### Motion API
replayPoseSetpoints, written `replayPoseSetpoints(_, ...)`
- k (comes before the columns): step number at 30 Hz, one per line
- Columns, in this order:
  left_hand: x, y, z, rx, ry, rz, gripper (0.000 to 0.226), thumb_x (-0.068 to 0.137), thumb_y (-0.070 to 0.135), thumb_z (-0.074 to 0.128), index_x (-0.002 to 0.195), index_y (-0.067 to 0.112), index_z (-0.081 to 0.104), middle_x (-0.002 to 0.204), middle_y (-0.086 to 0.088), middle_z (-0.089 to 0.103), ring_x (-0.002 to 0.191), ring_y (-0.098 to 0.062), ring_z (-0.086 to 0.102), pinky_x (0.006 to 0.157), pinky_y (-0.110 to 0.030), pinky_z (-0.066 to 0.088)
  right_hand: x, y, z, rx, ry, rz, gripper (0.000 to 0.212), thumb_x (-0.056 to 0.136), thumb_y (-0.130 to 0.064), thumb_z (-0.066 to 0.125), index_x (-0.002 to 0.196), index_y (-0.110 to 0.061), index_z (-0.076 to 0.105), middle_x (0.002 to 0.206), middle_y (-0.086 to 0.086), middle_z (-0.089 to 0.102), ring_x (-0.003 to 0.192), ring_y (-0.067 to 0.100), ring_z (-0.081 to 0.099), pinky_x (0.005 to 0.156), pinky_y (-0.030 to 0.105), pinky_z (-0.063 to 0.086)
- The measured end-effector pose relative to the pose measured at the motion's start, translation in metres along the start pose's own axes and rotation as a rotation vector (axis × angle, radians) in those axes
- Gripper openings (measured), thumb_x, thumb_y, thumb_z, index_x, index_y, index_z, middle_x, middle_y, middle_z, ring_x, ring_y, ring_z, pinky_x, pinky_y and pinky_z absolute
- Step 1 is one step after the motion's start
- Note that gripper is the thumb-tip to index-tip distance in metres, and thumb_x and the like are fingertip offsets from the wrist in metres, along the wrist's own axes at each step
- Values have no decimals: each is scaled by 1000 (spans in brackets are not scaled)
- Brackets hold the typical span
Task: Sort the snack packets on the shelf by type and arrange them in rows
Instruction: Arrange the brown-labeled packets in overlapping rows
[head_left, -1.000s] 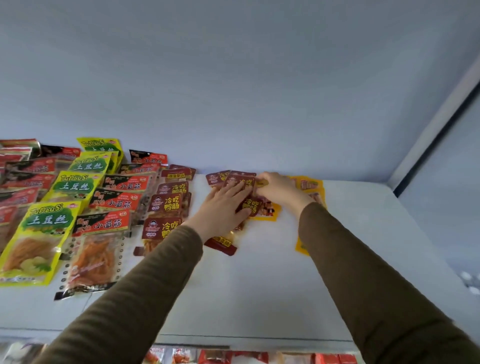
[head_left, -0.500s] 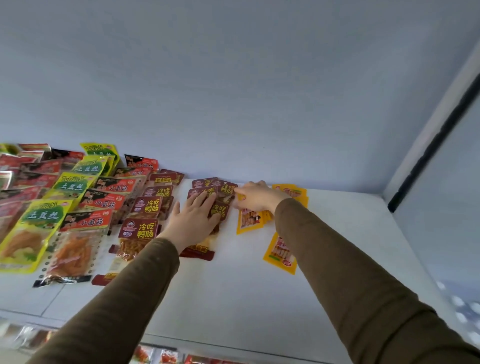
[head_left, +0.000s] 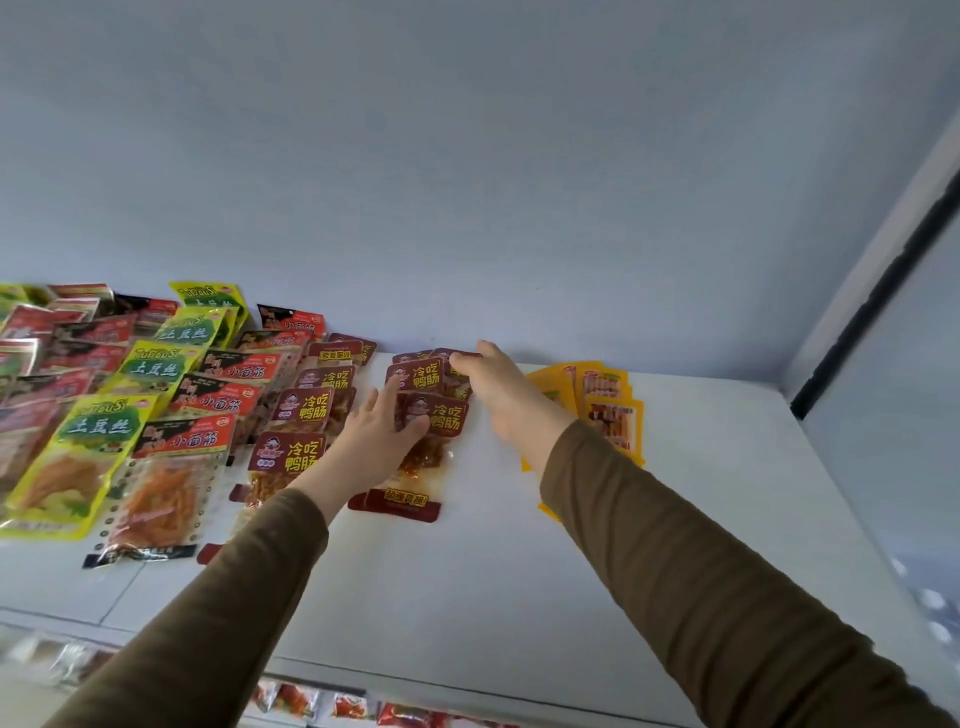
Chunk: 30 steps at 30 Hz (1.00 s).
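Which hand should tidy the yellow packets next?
Probably the right hand. It lies right beside the yellow packets, while the left hand rests flat on the maroon packets, farther away.

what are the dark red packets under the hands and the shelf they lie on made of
Dark red packets: apparently thin flexible plastic film, with a printed top and a clear lower window showing the orange snack inside.

Shelf: a smooth white board, matte with a faint sheen, possibly painted metal or laminate; the view cannot settle which. Thin seam lines near its front left suggest joined panels.
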<state>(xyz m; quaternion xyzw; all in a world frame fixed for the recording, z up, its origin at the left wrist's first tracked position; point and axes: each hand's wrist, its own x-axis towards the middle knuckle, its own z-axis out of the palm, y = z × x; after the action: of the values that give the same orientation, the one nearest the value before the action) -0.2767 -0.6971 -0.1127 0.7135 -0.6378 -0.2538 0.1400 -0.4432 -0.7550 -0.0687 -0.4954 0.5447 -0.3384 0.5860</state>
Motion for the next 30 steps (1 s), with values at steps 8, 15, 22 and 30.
replayPoseSetpoints(8,-9,-16,7,76,-91,2,101,90,70,58,162,35,-3,171,1,4,154,-35,19,120,-55,34,27,8,22,318,195,187,42,101,-14,54,142,-10,44,109,10,58,85,16,55,73,30,50)
replayPoseSetpoints(15,-12,-11,6,21,-85,103,100,87,61,69,161,34,7,170,2,13,152,-30,24,122,-53,30,44,6,28,-50,122,83,47,102,-32,57,140,-7,44,107,5,67,87,14,66,68,29,55)
replayPoseSetpoints(22,6,-11,-5,-237,-109,-4,125,71,64,82,162,32,3,168,-3,19,153,-33,23,122,-60,28,52,3,40,-518,139,-44,50,100,-29,54,144,-9,40,135,12,61,119,30,63,101,42,52)
replayPoseSetpoints(30,22,-9,4,-189,-53,-8,128,77,41,88,162,31,-7,169,-4,13,154,-33,18,124,-58,25,50,2,41,120,109,134,22,102,-13,59,121,-3,56,123,19,67,103,29,68,72,33,54)
